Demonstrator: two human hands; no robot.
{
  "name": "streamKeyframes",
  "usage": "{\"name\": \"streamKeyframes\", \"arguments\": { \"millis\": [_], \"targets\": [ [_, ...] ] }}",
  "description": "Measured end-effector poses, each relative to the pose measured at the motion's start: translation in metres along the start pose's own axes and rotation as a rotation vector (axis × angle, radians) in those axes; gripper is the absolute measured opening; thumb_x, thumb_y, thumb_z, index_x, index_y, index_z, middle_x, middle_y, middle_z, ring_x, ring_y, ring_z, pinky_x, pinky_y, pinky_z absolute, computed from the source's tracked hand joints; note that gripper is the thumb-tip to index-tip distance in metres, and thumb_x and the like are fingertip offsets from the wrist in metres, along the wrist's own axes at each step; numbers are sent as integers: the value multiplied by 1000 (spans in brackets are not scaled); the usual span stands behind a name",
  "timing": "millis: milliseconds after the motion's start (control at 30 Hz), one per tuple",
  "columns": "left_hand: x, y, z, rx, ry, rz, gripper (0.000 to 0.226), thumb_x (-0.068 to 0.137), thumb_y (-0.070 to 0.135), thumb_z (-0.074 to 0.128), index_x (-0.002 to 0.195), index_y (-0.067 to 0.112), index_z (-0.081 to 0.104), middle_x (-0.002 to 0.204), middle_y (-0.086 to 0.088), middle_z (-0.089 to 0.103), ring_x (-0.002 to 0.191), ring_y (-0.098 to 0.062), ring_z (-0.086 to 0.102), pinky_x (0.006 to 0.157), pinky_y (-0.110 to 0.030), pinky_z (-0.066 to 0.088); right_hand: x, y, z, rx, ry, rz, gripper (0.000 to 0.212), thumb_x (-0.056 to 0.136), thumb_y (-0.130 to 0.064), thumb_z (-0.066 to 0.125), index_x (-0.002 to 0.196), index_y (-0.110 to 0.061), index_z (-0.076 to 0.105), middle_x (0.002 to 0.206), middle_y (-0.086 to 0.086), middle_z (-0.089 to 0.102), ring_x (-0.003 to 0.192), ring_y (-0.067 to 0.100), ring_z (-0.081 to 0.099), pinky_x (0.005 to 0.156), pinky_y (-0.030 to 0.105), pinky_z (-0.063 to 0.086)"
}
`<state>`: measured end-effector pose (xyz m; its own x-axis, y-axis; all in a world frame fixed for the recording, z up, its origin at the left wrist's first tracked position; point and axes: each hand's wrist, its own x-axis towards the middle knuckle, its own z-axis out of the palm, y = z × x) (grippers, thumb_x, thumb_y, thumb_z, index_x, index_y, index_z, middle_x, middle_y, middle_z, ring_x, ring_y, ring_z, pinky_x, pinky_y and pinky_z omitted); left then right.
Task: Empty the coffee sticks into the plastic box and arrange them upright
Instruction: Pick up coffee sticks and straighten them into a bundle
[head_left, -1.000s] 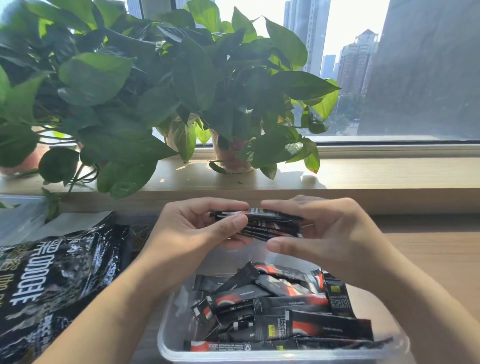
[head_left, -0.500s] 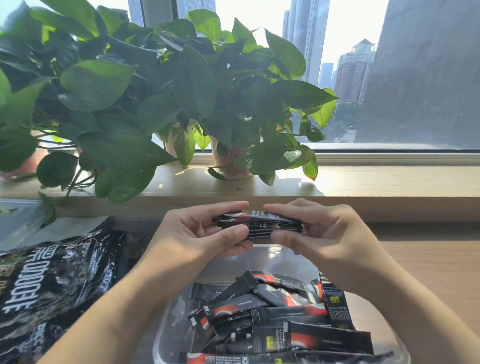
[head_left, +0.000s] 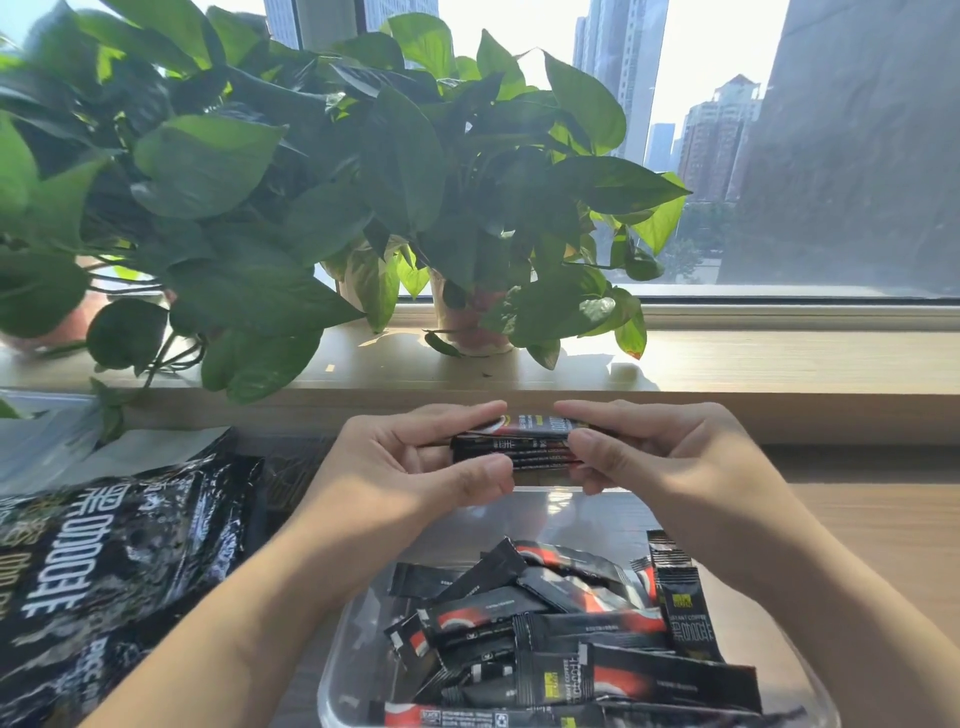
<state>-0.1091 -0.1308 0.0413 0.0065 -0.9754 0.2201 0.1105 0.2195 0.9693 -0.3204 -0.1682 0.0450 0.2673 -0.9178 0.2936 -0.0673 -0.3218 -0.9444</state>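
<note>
A bundle of black coffee sticks (head_left: 519, 447) lies level between my two hands, above the far end of the clear plastic box (head_left: 337, 660). My left hand (head_left: 400, 467) pinches the bundle's left end between thumb and fingers. My right hand (head_left: 670, 457) grips the right end the same way. Several loose coffee sticks (head_left: 571, 639), black with red marks, lie jumbled flat in the box; one leans against the right wall.
A crumpled black coffee bag (head_left: 104, 582) lies on the wooden table to the left of the box. Potted plants (head_left: 291, 197) with broad green leaves stand on the windowsill (head_left: 753, 358) behind. Bare table surface (head_left: 883, 545) stretches to the right.
Both hands have squeezed the bundle tighter, so the sticks lie more evenly stacked. The view has tilted up slightly, and the box sits lower in the frame.
</note>
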Motion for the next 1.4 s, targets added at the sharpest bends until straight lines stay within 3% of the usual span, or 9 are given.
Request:
{"name": "streamKeyframes", "arguments": {
  "millis": [300, 533, 633, 733, 833, 1000, 1133, 1267, 1400],
  "targets": [
    [2, -4, -2, 1, 14, 48, 25, 67, 3, 75, 91, 8, 80, 87, -14, 78, 75, -20, 76, 68, -19, 59, 1, -4, 1, 118, -16, 112, 28, 73, -25, 73, 96, -12, 82, 94, 8, 80, 91, 23, 77, 83, 24, 60],
    [1, -6, -4, 67, -44, 100, 22, 69, -3, 75, 91, 1, 78, 86, -10, 78, 69, -19, 74, 66, -22, 60, -1, -7, -3, 109, -118, 173, 19, 64, -16, 77, 82, -12, 81, 86, 22, 76, 72, 27, 73, 67, 24, 60],
    [2, -8, -5, 61, -53, 108, 25, 70, -3, 74, 95, -2, 75, 97, -10, 78, 73, -23, 75, 67, -26, 62, -1, -8, -2, 128, -131, 182, 17, 65, -14, 76, 80, -12, 81, 87, 24, 75, 70, 26, 72, 64, 22, 59],
    [2, -9, -5, 56, -67, 119, 28, 69, -3, 75, 98, -4, 75, 108, -7, 76, 78, -24, 75, 70, -29, 62, 0, -6, -3, 130, -132, 186, 17, 67, -13, 75, 84, -9, 79, 84, 21, 75, 68, 24, 71, 62, 22, 58],
    [3, -9, -7, 89, -55, 126, 26, 67, -2, 78, 93, 2, 78, 102, -9, 78, 73, -22, 74, 70, -32, 63, 1, -5, -2, 121, -147, 186, 22, 71, -13, 73, 92, -8, 76, 85, 16, 77, 68, 21, 71, 62, 21, 58],
    [5, -10, -8, 147, -2, 120, 26, 69, 3, 79, 95, 6, 78, 86, -15, 78, 66, -21, 73, 65, -24, 60, 0, -4, -1, 72, -127, 171, 37, 78, -15, 71, 115, -16, 72, 96, 7, 80, 75, 18, 75, 65, 20, 58],
    [5, -10, -8, 129, 7, 122, 26, 67, 4, 80, 93, 8, 79, 88, -14, 78, 67, -21, 73, 66, -27, 61, 0, -5, 1, 92, -109, 165, 45, 75, -16, 72, 121, -21, 69, 102, 1, 80, 80, 17, 76, 66, 21, 59],
    [5, -9, -7, 112, 13, 117, 25, 67, 3, 79, 90, 11, 81, 91, -11, 79, 67, -22, 74, 67, -29, 62, 1, -4, 0, 35, -63, 146, 26, 76, -17, 75, 102, -13, 77, 87, 8, 80, 75, 23, 76, 68, 23, 60],
    [6, -10, -6, 114, 23, 115, 25, 67, 5, 78, 91, 8, 79, 97, -7, 79, 66, -24, 75, 63, -25, 61, 2, -2, 0, 2, -57, 137, 22, 75, -26, 75, 90, -11, 80, 82, 11, 79, 75, 25, 76, 71, 26, 61]
  ]
}}
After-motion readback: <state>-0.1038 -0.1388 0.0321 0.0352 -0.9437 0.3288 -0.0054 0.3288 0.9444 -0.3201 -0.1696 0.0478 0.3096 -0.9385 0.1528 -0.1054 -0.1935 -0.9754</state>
